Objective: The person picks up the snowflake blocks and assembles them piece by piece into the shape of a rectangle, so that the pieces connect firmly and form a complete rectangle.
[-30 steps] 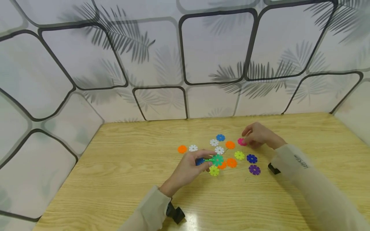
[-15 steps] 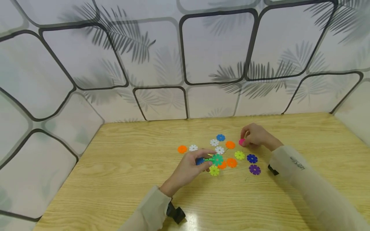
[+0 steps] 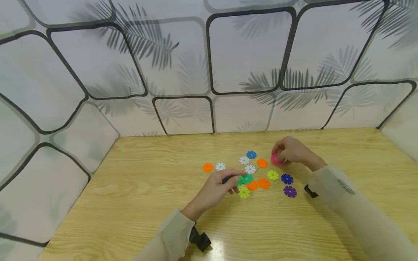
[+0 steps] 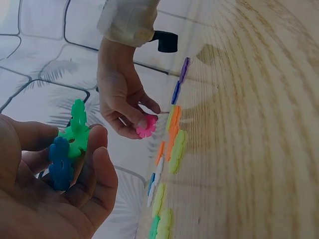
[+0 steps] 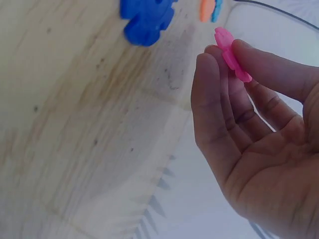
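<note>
My left hand (image 3: 219, 185) grips a small cluster of joined plastic snowflake discs. In the left wrist view the cluster shows a green disc (image 4: 76, 142) and a blue disc (image 4: 60, 164), slotted together at an angle and held between thumb and fingers. Over the far right of the scattered pieces, my right hand (image 3: 292, 149) pinches a pink snowflake disc (image 3: 276, 159). The right wrist view has the pink disc (image 5: 232, 55) tilted between thumb and fingertips, held up off the table. The thumb and fingers cover part of each held piece.
Loose discs lie flat on the wooden table (image 3: 147, 203) between and around the hands: an orange disc (image 3: 207, 167), a white disc (image 3: 220, 166), a yellow disc (image 3: 272, 175), a dark blue disc (image 3: 287, 178), a purple disc (image 3: 290, 191) and several others. A patterned wall (image 3: 183, 116) stands behind.
My right hand has closed its fingertips on the pink disc and picked it up. The cluster in my left hand has turned slightly. The head view has shifted a little.
</note>
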Motion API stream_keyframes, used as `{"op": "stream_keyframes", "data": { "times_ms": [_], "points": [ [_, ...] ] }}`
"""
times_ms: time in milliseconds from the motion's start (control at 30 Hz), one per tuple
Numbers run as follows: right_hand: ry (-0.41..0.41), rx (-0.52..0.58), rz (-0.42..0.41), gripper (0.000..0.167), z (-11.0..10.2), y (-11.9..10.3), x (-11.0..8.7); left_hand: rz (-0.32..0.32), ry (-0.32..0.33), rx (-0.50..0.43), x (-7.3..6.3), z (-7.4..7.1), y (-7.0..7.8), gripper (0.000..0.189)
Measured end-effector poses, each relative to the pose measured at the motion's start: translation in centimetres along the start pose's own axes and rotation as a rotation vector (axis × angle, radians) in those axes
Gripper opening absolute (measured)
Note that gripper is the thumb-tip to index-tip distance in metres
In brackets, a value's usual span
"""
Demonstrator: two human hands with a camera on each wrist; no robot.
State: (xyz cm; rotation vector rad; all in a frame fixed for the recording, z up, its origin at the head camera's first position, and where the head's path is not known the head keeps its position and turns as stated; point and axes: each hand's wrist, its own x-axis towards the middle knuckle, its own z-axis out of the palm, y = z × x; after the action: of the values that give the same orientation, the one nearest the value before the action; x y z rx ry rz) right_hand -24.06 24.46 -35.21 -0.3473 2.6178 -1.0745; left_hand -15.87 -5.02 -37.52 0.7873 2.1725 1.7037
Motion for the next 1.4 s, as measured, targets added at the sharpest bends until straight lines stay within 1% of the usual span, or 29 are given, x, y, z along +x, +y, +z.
{"op": "stream_keyframes", "data": {
  "times_ms": [200,367,567,767,900,1033,1200,1400],
  "points": [
    [0.015,0.085,0.013,0.014,0.0,-0.7,-0.5,-0.025,0.009,0.003,0.1,0.0,0.2,0.029],
    [0.014,0.117,0.001,0.015,0.2,-1.0,-0.9,-0.037,0.028,0.015,0.0,0.0,0.3,0.032],
    [-0.001,0.134,-0.029,0.014,0.3,-1.2,-1.4,-0.021,0.040,0.015,0.1,0.1,0.2,0.030],
    [-0.020,0.202,-0.047,0.013,0.7,-2.0,-2.2,-0.023,0.049,0.021,0.1,0.1,0.0,0.030],
    [-0.040,0.244,-0.059,0.013,1.0,-2.4,-2.7,-0.022,0.055,0.005,0.0,0.1,0.2,0.030],
    [-0.053,0.282,-0.089,0.012,1.5,-2.7,-3.1,-0.024,0.066,-0.015,0.0,0.1,0.1,0.029],
    [-0.062,0.294,-0.116,0.010,2.0,-3.3,-3.4,-0.026,0.075,-0.019,0.0,0.1,0.1,0.028],
    [-0.079,0.329,-0.140,0.008,2.3,-3.7,-3.9,-0.042,0.083,-0.047,0.0,0.2,0.1,0.028]
  ]
}}
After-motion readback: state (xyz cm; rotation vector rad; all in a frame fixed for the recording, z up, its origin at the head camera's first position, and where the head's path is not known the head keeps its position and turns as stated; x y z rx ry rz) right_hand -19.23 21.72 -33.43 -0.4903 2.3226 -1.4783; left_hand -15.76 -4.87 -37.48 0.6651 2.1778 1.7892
